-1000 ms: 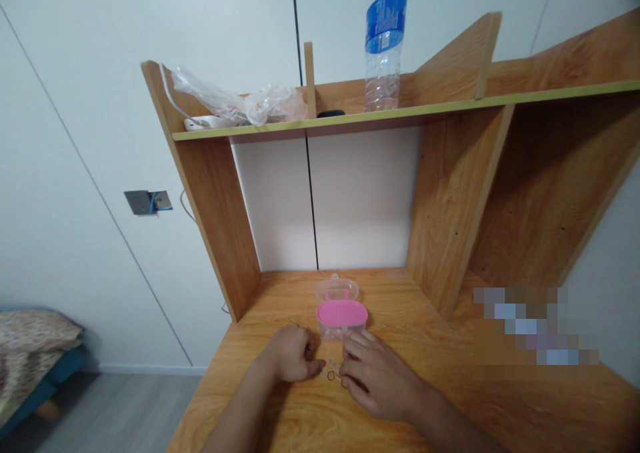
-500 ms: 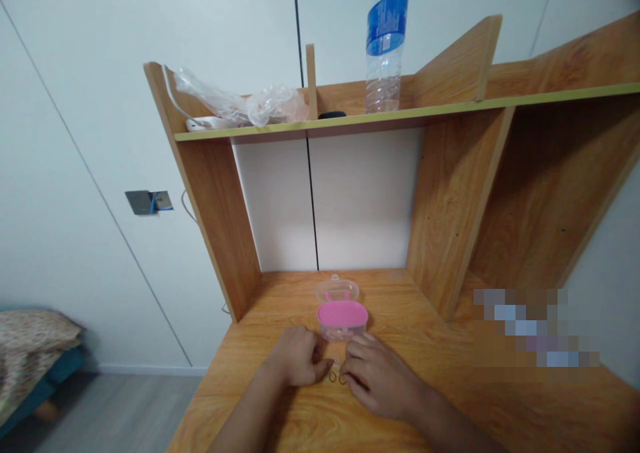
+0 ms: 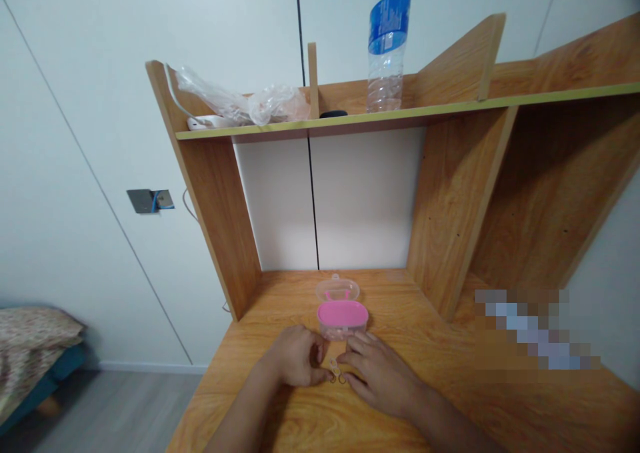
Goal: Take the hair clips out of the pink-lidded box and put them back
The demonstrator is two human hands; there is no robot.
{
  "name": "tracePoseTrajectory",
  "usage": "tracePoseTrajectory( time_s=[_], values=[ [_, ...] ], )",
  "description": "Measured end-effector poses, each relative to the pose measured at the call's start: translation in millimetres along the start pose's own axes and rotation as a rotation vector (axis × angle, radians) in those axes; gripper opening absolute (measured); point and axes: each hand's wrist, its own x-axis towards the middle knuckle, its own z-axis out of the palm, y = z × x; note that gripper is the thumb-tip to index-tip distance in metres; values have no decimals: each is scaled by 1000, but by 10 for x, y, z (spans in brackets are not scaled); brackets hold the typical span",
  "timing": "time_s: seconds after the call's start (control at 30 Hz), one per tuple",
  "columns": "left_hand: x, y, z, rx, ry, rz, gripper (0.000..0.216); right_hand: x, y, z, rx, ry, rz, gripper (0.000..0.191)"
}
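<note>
My left hand (image 3: pixel 299 356) rests on the desk with its fingers curled. Its thumb tip touches a small dark ring (image 3: pixel 333 378), while a gap shows between thumb and index finger. Opposite it, my right hand (image 3: pixel 383 373) has its index finger and thumb apart. The right index fingertip is beside a pale small ring (image 3: pixel 333 361), and the thumb is near another dark ring (image 3: pixel 343 378). These rings lie close together between my hands; their exact kind is too small to tell. Just beyond stands a clear oval box (image 3: pixel 343 335) with a pink inner lid (image 3: pixel 343 313) and its clear cover (image 3: pixel 337 289) tipped back.
The wooden desk (image 3: pixel 240 379) has side panels and an upper shelf (image 3: pixel 360 121). On the shelf are a plastic bottle (image 3: pixel 387 46), a clear plastic bag (image 3: pixel 270 105) and a small black object (image 3: pixel 333 114). A blurred patch (image 3: pixel 535 336) covers something at right.
My right index finger and thumb have spread apart. My left thumb has moved onto a dark ring, and the small rings have shifted slightly. The box stays put.
</note>
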Motion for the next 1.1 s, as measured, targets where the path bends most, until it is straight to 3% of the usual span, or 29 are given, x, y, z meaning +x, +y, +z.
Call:
tracePoseTrajectory(
  time_s=[0.17, 0.53, 0.87, 1.1],
  values=[
    [37, -89, 9, 19, 32, -39, 57, -4, 29, 20, 12, 14, -36, 19],
    [77, -21, 62, 67, 59, -1, 58, 3, 37, 16, 31, 27, -69, 17],
    [63, 44, 65, 26, 48, 53, 47, 8, 44, 23, 75, 46, -54, 12],
    [38, 145, 53, 20, 34, 118, 17, 19, 27, 15, 84, 58, -52, 10]
  ],
)
